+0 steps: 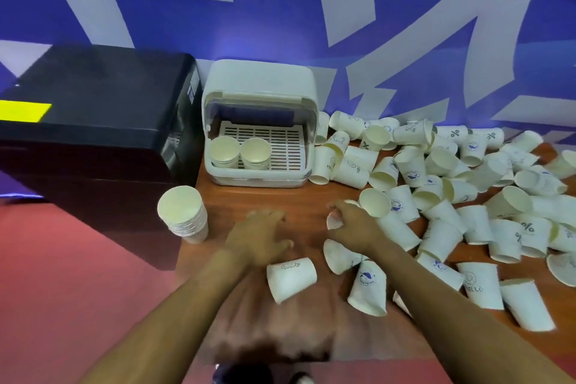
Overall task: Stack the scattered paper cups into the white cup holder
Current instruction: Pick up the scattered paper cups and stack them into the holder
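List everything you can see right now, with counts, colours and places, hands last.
holder: one, white, lid up, back of the table beside the black box.
stacks in holder: two, cream-white, upright on the slotted tray, front left.
stack on table: one, white, upright at the table's left edge.
loose cups: dozens, too many to count, white with blue or black prints, mostly on their sides over the table's right half.
black box: one, with a yellow label, left of the holder.
table: one, brown wood.
wall: blue with pale shapes, behind.
floor: red, at left.
left hand: fingers spread over the table, holding nothing.
right hand: curled round a white cup.
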{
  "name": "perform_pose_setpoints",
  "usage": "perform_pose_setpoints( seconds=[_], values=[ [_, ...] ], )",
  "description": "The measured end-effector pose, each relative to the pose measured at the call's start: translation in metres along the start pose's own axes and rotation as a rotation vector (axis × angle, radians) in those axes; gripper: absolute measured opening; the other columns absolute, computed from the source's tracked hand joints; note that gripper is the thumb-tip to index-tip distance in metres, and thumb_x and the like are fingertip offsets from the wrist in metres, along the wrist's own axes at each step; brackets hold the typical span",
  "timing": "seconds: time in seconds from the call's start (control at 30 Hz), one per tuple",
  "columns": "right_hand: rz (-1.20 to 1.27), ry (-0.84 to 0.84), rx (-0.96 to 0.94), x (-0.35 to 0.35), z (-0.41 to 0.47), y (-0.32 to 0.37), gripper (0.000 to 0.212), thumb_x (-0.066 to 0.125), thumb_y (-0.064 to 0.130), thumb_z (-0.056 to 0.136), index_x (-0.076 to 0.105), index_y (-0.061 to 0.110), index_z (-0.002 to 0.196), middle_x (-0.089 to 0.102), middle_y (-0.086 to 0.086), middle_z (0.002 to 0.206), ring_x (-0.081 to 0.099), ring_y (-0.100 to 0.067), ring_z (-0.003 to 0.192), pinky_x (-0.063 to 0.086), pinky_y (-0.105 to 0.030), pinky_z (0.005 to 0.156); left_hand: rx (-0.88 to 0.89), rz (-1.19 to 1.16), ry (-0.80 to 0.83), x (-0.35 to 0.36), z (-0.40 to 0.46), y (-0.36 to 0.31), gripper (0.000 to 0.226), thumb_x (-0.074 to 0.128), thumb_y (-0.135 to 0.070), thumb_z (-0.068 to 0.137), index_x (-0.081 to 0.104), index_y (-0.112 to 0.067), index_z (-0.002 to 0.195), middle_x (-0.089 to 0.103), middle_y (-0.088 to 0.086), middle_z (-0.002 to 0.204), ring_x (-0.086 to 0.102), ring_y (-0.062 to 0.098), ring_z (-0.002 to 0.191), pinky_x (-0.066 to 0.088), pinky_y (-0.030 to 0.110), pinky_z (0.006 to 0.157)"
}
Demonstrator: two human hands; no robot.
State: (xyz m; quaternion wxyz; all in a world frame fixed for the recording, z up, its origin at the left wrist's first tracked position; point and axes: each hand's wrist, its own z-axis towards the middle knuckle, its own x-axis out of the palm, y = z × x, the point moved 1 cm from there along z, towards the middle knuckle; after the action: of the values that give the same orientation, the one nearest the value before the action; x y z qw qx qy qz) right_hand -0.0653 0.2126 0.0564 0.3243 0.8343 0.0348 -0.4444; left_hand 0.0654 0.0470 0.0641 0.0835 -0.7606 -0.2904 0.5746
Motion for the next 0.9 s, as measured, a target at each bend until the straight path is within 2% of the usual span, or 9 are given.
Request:
perform_pose_setpoints(
  seconds=[0.07, 0.23, 0.4, 0.53, 0.63, 0.77, 0.9],
  values=[
    [-0.098, 0.046, -0.053, 0.001, -0.006, -0.012, 0.061, 0.068, 0.020, 0.079, 0.045, 0.022, 0.135, 0.053, 0.001, 0.131, 0.050, -0.018, 0.121, 0.043, -0.032, 0.096, -0.085, 0.062, 0.109, 0.022, -0.008, -0.001, 0.061, 0.062, -0.053, 0.081, 0.043, -0.023, 0.131, 0.049, 0.002, 0.134, 0.042, 0.027, 0.124, 0.039, 0.036, 0.099],
    [-0.405, 0.093, -0.182, 0.010, -0.018, -0.036, 0.073, 0.071, 0.034, 0.073, 0.039, 0.028, 0.138, 0.048, 0.000, 0.135, 0.046, -0.025, 0.121, 0.041, -0.038, 0.098, -0.251, 0.169, 0.249, 0.064, -0.022, -0.006, 0.094, 0.072, -0.055, 0.070, 0.025, -0.024, 0.145, 0.035, 0.003, 0.146, 0.030, 0.031, 0.135, 0.032, 0.039, 0.107],
    [-0.541, 0.122, -0.238, 0.020, -0.025, -0.050, 0.081, 0.071, 0.032, 0.076, 0.028, 0.028, 0.144, 0.036, 0.003, 0.146, 0.034, -0.026, 0.131, 0.030, -0.043, 0.106, -0.295, 0.160, 0.250, 0.086, -0.027, -0.007, 0.084, 0.070, -0.042, 0.074, 0.026, -0.027, 0.143, 0.042, -0.001, 0.143, 0.037, 0.029, 0.131, 0.036, 0.039, 0.104],
    [-0.596, 0.075, -0.262, 0.028, -0.025, -0.056, 0.079, 0.068, 0.025, 0.080, 0.025, 0.028, 0.146, 0.034, 0.004, 0.148, 0.032, -0.024, 0.132, 0.031, -0.042, 0.104, -0.274, 0.065, 0.208, 0.090, -0.029, -0.001, 0.066, 0.061, -0.034, 0.081, 0.033, -0.027, 0.141, 0.050, 0.002, 0.137, 0.046, 0.029, 0.124, 0.041, 0.035, 0.097],
    [-0.623, 0.055, -0.266, 0.033, -0.022, -0.059, 0.076, 0.064, 0.021, 0.081, 0.025, 0.029, 0.146, 0.034, 0.004, 0.148, 0.033, -0.025, 0.132, 0.031, -0.042, 0.103, -0.247, 0.013, 0.183, 0.091, -0.030, 0.002, 0.070, 0.064, -0.038, 0.078, 0.034, -0.027, 0.140, 0.049, 0.001, 0.138, 0.048, 0.028, 0.122, 0.042, 0.033, 0.094],
    [-0.604, 0.040, -0.241, 0.039, -0.019, -0.062, 0.076, 0.062, 0.021, 0.083, 0.023, 0.029, 0.148, 0.034, 0.004, 0.149, 0.032, -0.025, 0.133, 0.030, -0.041, 0.102, -0.245, -0.100, 0.235, 0.098, -0.032, -0.001, 0.088, 0.064, -0.053, 0.062, 0.024, -0.044, 0.140, 0.041, -0.006, 0.141, 0.044, 0.024, 0.126, 0.041, 0.036, 0.099],
    [-0.595, 0.028, -0.220, 0.045, -0.019, -0.062, 0.072, 0.059, 0.020, 0.086, 0.023, 0.030, 0.148, 0.035, 0.005, 0.148, 0.032, -0.024, 0.133, 0.030, -0.039, 0.103, -0.260, -0.092, 0.227, 0.114, -0.028, -0.002, 0.091, 0.067, -0.060, 0.067, 0.022, -0.042, 0.143, 0.041, -0.005, 0.140, 0.043, 0.022, 0.127, 0.041, 0.035, 0.102]
  ],
)
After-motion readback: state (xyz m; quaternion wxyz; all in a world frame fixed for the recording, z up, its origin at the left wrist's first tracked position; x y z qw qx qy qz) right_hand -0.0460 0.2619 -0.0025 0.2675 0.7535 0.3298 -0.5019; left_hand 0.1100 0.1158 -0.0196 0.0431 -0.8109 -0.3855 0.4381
